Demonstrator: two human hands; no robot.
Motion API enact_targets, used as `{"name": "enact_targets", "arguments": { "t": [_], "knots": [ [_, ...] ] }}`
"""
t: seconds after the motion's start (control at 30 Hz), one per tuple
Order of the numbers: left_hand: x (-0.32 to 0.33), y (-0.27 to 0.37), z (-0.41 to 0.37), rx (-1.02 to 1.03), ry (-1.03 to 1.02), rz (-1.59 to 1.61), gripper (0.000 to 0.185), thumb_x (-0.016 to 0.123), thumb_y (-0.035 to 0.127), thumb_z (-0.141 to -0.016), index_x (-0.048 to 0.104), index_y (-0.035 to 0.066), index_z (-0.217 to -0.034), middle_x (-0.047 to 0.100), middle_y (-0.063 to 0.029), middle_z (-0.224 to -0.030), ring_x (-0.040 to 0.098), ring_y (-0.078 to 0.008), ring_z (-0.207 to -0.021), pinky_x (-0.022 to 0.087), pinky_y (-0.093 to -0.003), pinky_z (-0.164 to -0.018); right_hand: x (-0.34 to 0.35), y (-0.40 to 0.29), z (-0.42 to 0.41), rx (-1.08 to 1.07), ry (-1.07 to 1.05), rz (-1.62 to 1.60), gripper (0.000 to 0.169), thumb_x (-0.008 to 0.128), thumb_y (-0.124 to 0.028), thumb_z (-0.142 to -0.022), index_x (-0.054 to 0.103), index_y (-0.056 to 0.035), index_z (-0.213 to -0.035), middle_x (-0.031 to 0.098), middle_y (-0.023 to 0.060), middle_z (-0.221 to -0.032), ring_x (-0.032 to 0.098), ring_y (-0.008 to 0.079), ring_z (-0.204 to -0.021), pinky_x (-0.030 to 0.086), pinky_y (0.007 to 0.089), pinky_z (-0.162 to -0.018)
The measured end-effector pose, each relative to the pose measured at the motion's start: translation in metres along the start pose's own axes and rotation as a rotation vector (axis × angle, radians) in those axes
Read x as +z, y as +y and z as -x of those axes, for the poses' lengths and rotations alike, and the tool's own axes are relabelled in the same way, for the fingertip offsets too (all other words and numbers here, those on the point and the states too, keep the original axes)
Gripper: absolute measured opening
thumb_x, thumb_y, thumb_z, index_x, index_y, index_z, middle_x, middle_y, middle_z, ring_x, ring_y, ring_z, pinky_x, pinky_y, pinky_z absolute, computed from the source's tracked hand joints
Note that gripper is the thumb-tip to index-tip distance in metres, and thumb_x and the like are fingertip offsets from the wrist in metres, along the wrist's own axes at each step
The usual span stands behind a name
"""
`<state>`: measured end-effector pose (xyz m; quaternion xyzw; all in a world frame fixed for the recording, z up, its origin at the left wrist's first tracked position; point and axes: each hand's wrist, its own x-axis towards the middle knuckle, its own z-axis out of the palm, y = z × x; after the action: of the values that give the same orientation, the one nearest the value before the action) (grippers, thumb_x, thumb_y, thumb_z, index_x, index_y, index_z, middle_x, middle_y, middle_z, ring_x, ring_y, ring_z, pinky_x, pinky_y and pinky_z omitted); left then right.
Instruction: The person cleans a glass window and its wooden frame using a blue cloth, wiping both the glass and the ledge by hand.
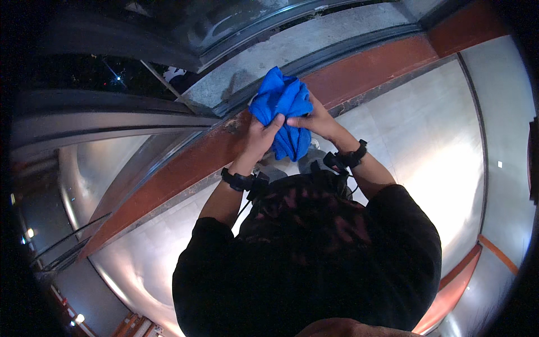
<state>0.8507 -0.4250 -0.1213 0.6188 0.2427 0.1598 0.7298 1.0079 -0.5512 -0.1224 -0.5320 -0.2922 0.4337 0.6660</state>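
Observation:
A crumpled blue cloth is held up between both hands, in front of the chest. My left hand grips its lower left side, the thumb pressed on the front. From the right, my right hand grips the cloth with the thumb pointing towards the other thumb; its other fingers are mostly hidden behind the fabric. Folds of the cloth hang below both thumbs. Each wrist wears a black strap with a small device and a cable.
Beyond the cloth runs a reddish-brown sill with a dark metal window track. A framed glass panel stands at the top, and another frame juts in from the left. Pale tiled floor lies below the sill.

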Motion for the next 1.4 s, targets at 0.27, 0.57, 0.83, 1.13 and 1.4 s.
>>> {"name": "enact_targets", "arguments": {
  "t": [0.27, 0.57, 0.83, 1.13, 1.4],
  "knots": [
    [0.0, 0.032, -0.006, -0.173, 0.183, -0.068, 0.061, 0.071, 0.019, -0.093, 0.041, 0.003, -0.144, 0.056, -0.0141, -0.135, 0.056, -0.0242, -0.12, 0.048, -0.0388, -0.101, -0.101, 0.024, -0.005, 0.192, 0.258, -0.07, 0.022, 0.065, -0.004, -0.09, 0.061, -0.0032, -0.111, 0.067, 0.0057, -0.098, 0.064, 0.0166, -0.091, 0.053, 0.0336, -0.078],
    [-0.024, -0.024, -0.01, 0.018, 0.405, -0.877, 0.067, 0.078, 0.031, -0.081, 0.05, 0.001, -0.134, 0.059, -0.0225, -0.116, 0.061, -0.0352, -0.102, 0.05, -0.0437, -0.088, -0.056, -0.007, -0.018, -0.274, 0.251, 0.825, 0.039, 0.073, -0.014, -0.08, 0.059, -0.0041, -0.116, 0.066, 0.0212, -0.105, 0.064, 0.0422, -0.094, 0.052, 0.048, -0.081],
    [-0.011, -0.024, -0.041, 0.237, 0.494, -0.811, 0.043, 0.081, 0.021, -0.08, 0.066, 0.002, -0.116, 0.058, -0.0155, -0.097, 0.059, -0.0296, -0.087, 0.049, -0.0391, -0.076, 0.009, -0.035, -0.086, 0.016, -0.029, 1.272, 0.066, 0.068, -0.059, -0.084, 0.063, -0.0051, -0.122, 0.071, 0.0243, -0.096, 0.069, 0.0408, -0.093, 0.055, 0.0466, -0.079],
    [-0.004, 0.026, -0.007, 0.589, 0.266, -0.696, 0.016, 0.082, 0.011, -0.074, 0.075, 0.005, -0.087, 0.056, -0.0132, -0.104, 0.053, -0.0309, -0.1, 0.044, -0.0405, -0.082, -0.008, -0.057, -0.033, -0.246, -0.197, 0.84, 0.038, 0.083, -0.028, -0.078, 0.069, -0.0035, -0.103, 0.071, 0.0195, -0.094, 0.069, 0.0379, -0.089, 0.054, 0.0416, -0.076],
    [-0.032, 0.055, -0.016, 0.699, 0.526, -0.544, 0.02, 0.08, 0.01, -0.082, 0.069, -0.001, -0.096, 0.05, -0.0123, -0.109, 0.053, -0.0243, -0.095, 0.045, -0.0349, -0.082, -0.04, -0.099, -0.034, -0.165, 0.275, 0.401, 0.012, 0.073, -0.005, -0.088, 0.069, -0.0014, -0.099, 0.067, 0.0005, -0.089, 0.06, 0.0082, -0.08, 0.05, 0.0254, -0.072]
  ]
}}
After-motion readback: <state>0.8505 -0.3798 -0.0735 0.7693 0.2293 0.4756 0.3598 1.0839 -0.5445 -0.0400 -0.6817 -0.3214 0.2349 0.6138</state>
